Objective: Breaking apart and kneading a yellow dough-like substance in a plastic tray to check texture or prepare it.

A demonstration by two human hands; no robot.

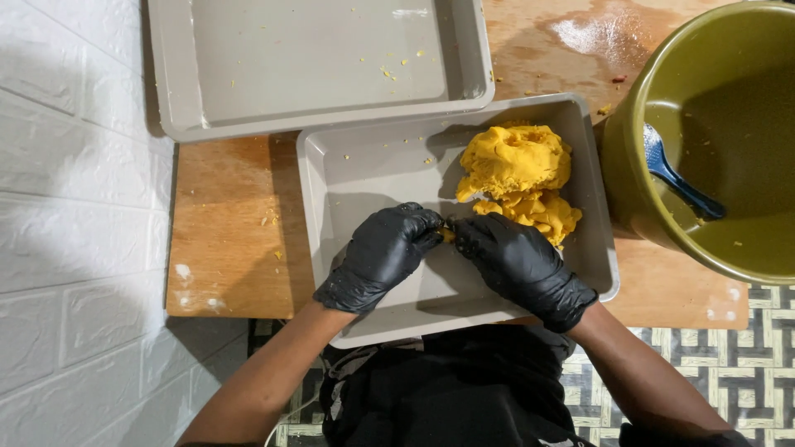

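Wooden table [232, 240] butts a white brick wall [74, 207] on the left. Near grey tray [364, 170] overhangs the table's front edge; its left half is bare. Left hand [383, 252] and right hand [517, 261], black-gloved, pinch a small dough piece [448, 235] between fingertips, just beside the yellow dough mound [517, 178]. Second tray [315, 58] behind, olive bowl [712, 99] crowding the right rim.

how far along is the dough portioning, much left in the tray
Early, by the look of it. Done: no shaped pieces show; the upper tray holds only crumbs. In hand: left hand and right hand pinch one small yellow piece. Left: the big dough mound in the near tray.
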